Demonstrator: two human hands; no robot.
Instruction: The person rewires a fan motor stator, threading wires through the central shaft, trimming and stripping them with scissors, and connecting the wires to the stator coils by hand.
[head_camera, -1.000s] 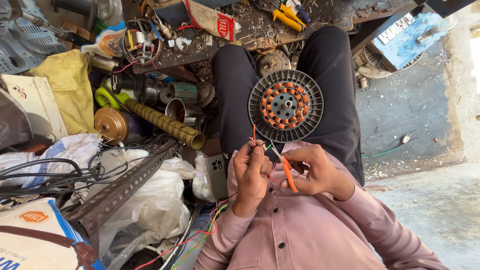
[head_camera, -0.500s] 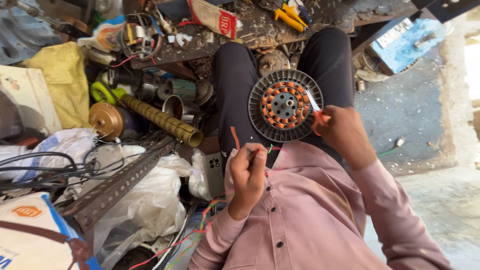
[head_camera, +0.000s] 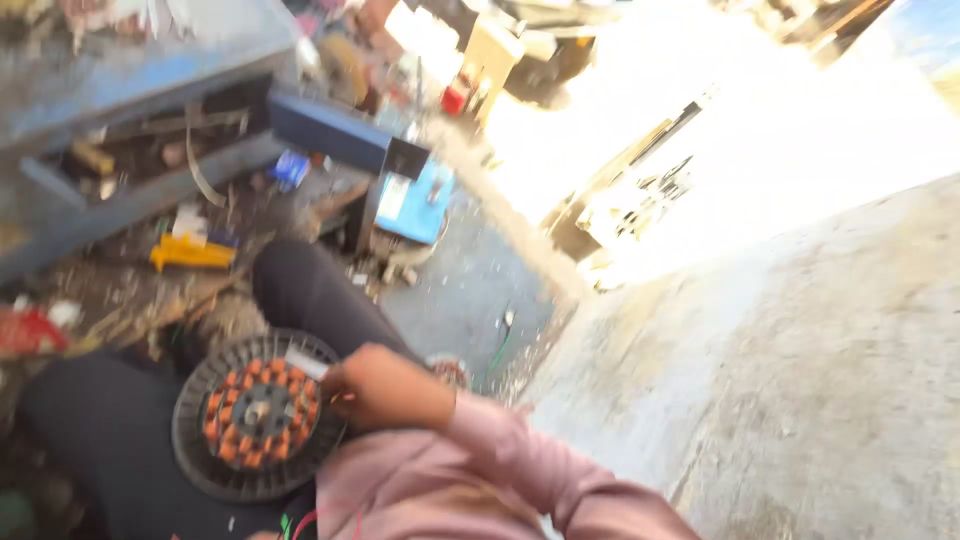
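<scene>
right hand (head_camera: 385, 388) grip pinched on a thin tool, ribbed round motor disc (head_camera: 258, 415), copper coils

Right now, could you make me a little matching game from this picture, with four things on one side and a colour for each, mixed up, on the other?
Things:
1. round motor part on the lap
2. sleeve of the right hand
3. pliers on the floor
4. flat board by the dark box

Colours:
A. yellow
B. blue
C. pink
D. grey rim with orange coils

Pairs: 1-D, 2-C, 3-A, 4-B
</scene>
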